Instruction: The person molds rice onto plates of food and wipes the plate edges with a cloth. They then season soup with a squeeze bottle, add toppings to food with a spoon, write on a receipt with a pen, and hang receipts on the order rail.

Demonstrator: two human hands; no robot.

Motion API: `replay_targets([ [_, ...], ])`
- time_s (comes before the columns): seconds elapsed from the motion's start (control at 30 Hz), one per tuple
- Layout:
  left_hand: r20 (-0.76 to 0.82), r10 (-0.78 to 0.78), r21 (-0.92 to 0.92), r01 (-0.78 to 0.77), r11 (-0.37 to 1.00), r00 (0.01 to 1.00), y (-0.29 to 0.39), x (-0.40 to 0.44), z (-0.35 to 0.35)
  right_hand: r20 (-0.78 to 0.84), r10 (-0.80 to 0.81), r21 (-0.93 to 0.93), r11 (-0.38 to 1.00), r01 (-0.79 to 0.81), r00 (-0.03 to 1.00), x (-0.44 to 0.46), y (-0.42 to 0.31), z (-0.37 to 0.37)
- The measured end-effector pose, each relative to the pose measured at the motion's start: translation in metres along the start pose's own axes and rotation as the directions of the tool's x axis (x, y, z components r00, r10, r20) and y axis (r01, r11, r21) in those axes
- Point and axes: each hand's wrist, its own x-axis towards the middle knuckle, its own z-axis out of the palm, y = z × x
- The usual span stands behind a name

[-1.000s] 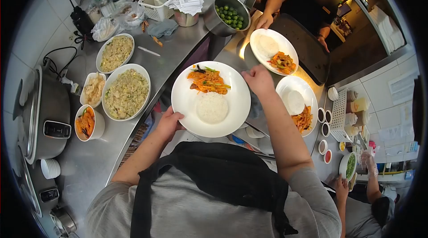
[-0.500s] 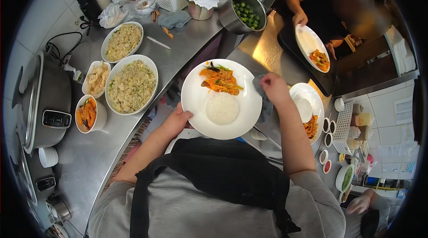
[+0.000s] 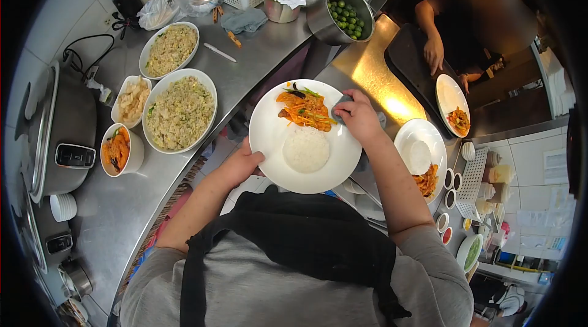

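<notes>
A round white plate (image 3: 269,155) with a rice mound (image 3: 306,149) and an orange stir-fry (image 3: 305,109) is held in front of my body. My left hand (image 3: 240,163) grips its left edge, thumb on the rim. On the plate's upper right rim, beside the stir-fry, my right hand (image 3: 358,116) has its fingers closed on a grey cloth (image 3: 344,106). To the right, a second white plate (image 3: 438,143) with rice and stir-fry stands on the metal counter.
On the left counter (image 3: 116,223) are fried rice bowls (image 3: 179,109), a cup of orange food (image 3: 121,150) and a pen (image 3: 220,52). A pot of green fruit (image 3: 318,18) stands ahead. Across the counter, a person's hand (image 3: 434,54) is above a dark tray (image 3: 404,51).
My right hand has picked up the grey cloth and brought it to the plate's rim. The person's plate has moved right and away, and that person's hand has left it.
</notes>
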Motion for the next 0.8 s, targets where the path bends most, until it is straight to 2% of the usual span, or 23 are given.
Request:
replay_targets([
  [0.03,-0.003,-0.002,-0.002,0.002,1.0,1.0,0.002,0.0,0.0,0.003,-0.029,-0.074,0.997,0.029,1.0,0.003,-0.002,0.002],
  [0.17,0.044,-0.036,-0.002,0.036,0.999,0.998,0.004,0.001,-0.003,-0.016,-0.017,-0.071,0.997,0.016,1.0,0.025,-0.009,0.011],
  [0.27,0.061,-0.042,0.015,0.041,0.999,0.997,0.006,0.003,-0.006,-0.03,-0.026,0.024,0.999,0.026,0.999,0.049,-0.005,0.018],
  [0.33,0.069,-0.042,0.017,0.041,0.999,0.997,0.007,0.004,-0.006,-0.155,-0.095,-0.024,0.995,0.093,0.983,0.065,0.0,0.027],
  [0.37,0.071,-0.04,0.023,0.038,0.999,0.997,0.007,0.005,-0.006,-0.153,-0.096,-0.022,0.995,0.094,0.984,0.073,0.004,0.026],
  [0.4,0.073,-0.037,0.029,0.035,0.999,0.997,0.007,0.005,-0.006,-0.16,0.169,0.184,0.973,-0.139,0.973,0.081,0.01,0.024],
  [0.43,0.069,-0.037,0.032,0.035,0.999,0.997,0.009,0.005,-0.005,-0.113,0.421,0.38,0.855,-0.352,0.9,0.086,0.015,0.022],
  [0.47,0.075,-0.008,0.076,0.003,0.997,0.997,0.011,0.005,-0.004,-0.052,0.46,0.51,0.775,-0.372,0.887,0.089,0.017,0.019],
  [0.5,0.082,0.019,0.12,-0.029,0.992,0.996,0.012,0.005,-0.003,-0.052,0.459,0.514,0.774,-0.37,0.887,0.087,0.017,0.018],
  [0.53,0.081,0.018,0.122,-0.027,0.992,0.997,0.012,0.006,-0.003,-0.027,0.248,0.439,0.873,-0.212,0.968,0.082,0.018,0.018],
  [0.57,0.048,0.013,0.1,-0.017,0.995,0.999,0.012,0.009,-0.003,0.019,0.028,0.366,0.93,-0.033,0.999,0.076,0.019,0.017],
  [0.6,0.017,0.006,0.078,-0.007,0.997,1.0,0.012,0.011,-0.003,0.153,0.055,0.31,0.946,-0.1,0.987,0.07,0.021,0.015],
  [0.63,0.021,0.005,0.081,-0.007,0.997,1.0,0.014,0.013,-0.003,0.151,0.058,0.308,0.946,-0.103,0.987,0.067,0.024,0.009],
  [0.67,-0.002,0.02,0.1,-0.019,0.995,1.0,0.016,0.015,-0.004,-0.01,0.201,0.198,0.961,-0.195,0.98,0.065,0.028,0.0],
  [0.7,-0.025,0.035,0.119,-0.032,0.992,0.999,0.018,0.016,-0.004,-0.185,0.317,0.101,0.948,-0.303,0.93,0.063,0.034,-0.008],
  [0.73,-0.02,0.037,0.123,-0.034,0.992,0.999,0.019,0.016,-0.005,-0.327,0.307,0.114,0.952,-0.285,0.894,0.061,0.044,-0.016],
  [0.77,-0.018,0.05,0.118,-0.048,0.992,0.999,0.018,0.017,-0.007,-0.361,0.324,0.195,0.943,-0.269,0.874,0.059,0.046,-0.027],
  [0.8,-0.014,0.062,0.113,-0.06,0.992,0.998,0.016,0.017,-0.008,-0.312,0.248,0.118,0.968,-0.221,0.917,0.053,0.047,-0.041],
])
